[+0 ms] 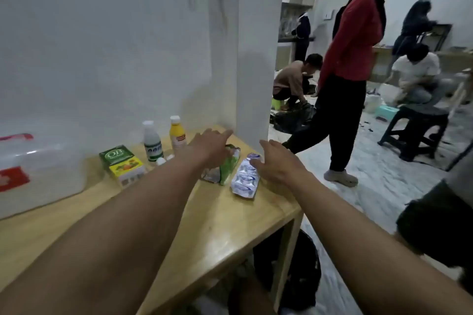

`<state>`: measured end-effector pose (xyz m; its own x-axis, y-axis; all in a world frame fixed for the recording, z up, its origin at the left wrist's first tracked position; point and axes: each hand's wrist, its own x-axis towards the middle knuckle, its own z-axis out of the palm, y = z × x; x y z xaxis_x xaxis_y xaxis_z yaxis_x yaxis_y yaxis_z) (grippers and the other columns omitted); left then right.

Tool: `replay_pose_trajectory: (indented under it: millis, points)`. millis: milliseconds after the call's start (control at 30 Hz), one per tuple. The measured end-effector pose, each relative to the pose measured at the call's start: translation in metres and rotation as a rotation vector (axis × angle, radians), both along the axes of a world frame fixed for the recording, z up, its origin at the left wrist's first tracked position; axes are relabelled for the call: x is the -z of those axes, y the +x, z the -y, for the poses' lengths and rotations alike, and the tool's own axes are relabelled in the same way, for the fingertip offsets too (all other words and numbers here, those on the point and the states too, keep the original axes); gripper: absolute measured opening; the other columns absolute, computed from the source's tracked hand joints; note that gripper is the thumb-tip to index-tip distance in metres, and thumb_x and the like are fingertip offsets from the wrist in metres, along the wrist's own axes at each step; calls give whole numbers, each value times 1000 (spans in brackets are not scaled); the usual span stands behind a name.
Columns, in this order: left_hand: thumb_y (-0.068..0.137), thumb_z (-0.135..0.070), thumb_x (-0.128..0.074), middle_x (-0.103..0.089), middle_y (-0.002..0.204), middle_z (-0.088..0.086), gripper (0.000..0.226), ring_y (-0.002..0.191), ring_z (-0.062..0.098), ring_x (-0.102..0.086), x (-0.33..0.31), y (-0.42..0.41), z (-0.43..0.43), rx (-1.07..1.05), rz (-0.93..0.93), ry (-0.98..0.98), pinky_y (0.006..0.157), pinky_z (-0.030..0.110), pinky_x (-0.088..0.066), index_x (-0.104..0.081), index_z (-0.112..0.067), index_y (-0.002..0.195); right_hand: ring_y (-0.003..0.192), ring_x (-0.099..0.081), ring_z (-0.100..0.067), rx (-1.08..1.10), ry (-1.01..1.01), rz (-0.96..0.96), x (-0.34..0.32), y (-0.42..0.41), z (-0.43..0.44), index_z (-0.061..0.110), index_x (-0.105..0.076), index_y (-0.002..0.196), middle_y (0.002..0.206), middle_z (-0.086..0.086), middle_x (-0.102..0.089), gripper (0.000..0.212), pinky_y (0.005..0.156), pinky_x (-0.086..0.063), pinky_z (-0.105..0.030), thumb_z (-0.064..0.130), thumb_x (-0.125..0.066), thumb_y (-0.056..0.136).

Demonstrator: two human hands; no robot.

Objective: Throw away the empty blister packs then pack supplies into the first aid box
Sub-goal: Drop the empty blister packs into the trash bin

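Two blister packs lie near the far right corner of the wooden table (222,227): a green and silver one (225,170) and a blue and white one (244,180). My left hand (210,147) hovers over the green pack with fingers spread, touching or nearly touching its top. My right hand (275,161) is open beside the blue pack, its fingertips at the pack's far end. A clear first aid box (38,169) with a red cross and red handle stands at the left. A green and yellow medicine carton (122,163), a white bottle (152,142) and a yellow bottle (177,133) stand between.
A white wall (115,46) backs the table. A dark bin (294,271) sits under the table's right end. A person in red (350,59) walks close by on the right; other people crouch or sit further back, with a dark stool (414,125).
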<state>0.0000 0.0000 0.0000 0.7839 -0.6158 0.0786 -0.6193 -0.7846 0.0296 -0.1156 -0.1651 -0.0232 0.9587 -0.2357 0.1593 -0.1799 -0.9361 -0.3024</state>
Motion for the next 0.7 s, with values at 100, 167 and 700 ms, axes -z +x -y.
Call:
replay_pose_trajectory:
  millis: [100,167,700]
  points:
    - [98,-39,-41,-43,148,15,59,136,34,-36,5,6,5,-40,-11,66,107,49,-35,-25,-22,153,125,-49,-30,6,-5,-15,9,-3,0,14,-49,135,133,-6,-51,52,95,-40,-40,47,-46,95]
    - [96,-36,-46,-46,143,14,53,132,34,-41,7,9,7,-59,-38,87,106,48,-37,-39,-20,146,113,-54,-29,15,-1,-37,15,-3,2,14,-57,118,117,-4,-54,42,87,-42,-38,47,-47,94]
    - [84,-38,-72,-68,114,2,19,106,27,-60,-4,18,4,-65,-127,-252,92,43,-50,-70,-28,101,81,-62,-22,58,270,165,-6,9,13,13,-67,89,87,-4,-68,11,62,-47,-31,10,-56,89]
